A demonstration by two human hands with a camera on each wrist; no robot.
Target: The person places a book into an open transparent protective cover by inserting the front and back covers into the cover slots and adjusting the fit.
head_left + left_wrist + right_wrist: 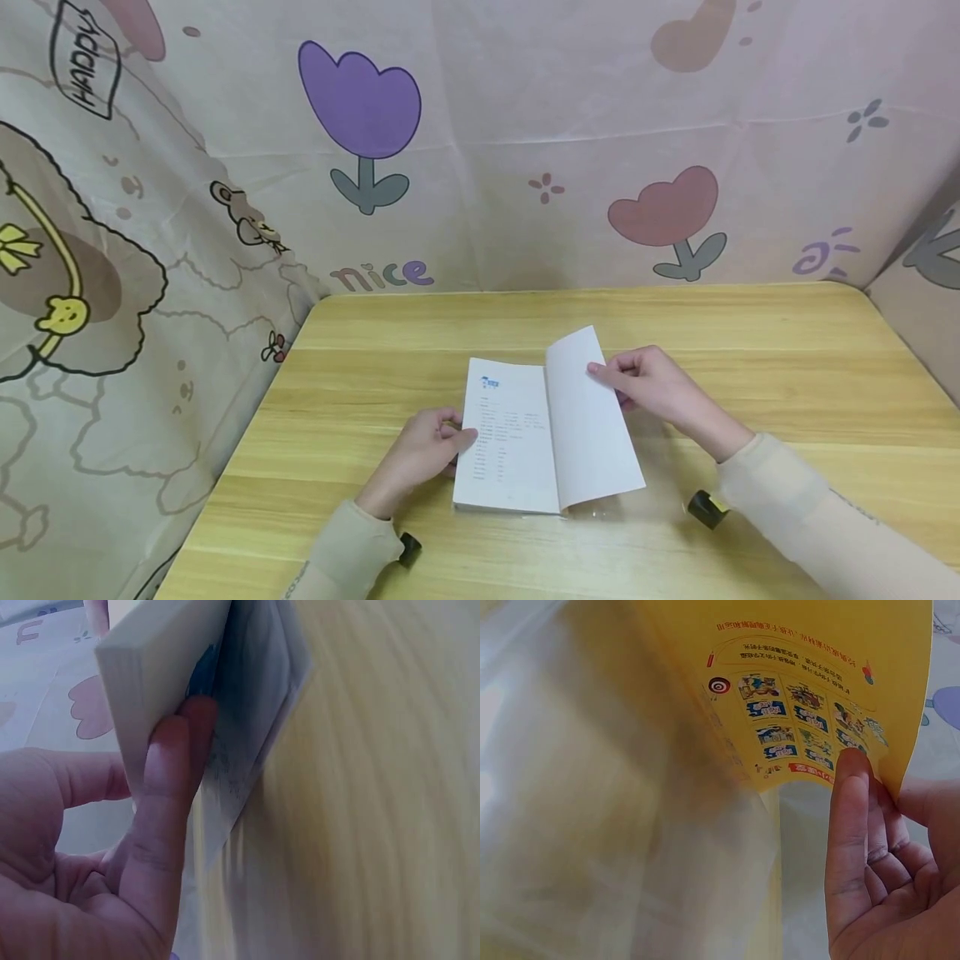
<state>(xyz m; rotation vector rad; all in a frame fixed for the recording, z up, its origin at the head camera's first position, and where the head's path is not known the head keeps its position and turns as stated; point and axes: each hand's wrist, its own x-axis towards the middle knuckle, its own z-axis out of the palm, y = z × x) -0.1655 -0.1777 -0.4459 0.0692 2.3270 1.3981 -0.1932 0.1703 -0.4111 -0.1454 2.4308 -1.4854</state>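
Observation:
An open book (506,450) lies near the middle of the table, a printed page with a small blue picture facing up. At its left edge my left hand (423,450) pinches the page block, thumb on top and fingers beneath; the left wrist view shows the thick block (161,667) between them. My right hand (656,383) pinches the outer edge of the raised cover (592,417), which is white inside. In the right wrist view the cover's outer side (810,690) is yellow with small pictures. Clear plastic film (667,870) extends beside it.
The wooden table (360,350) stands against a patterned cloth (487,100) hung behind and at both sides. A black cylindrical piece (707,509) sits by the right sleeve, and another black piece (408,550) is by the left sleeve.

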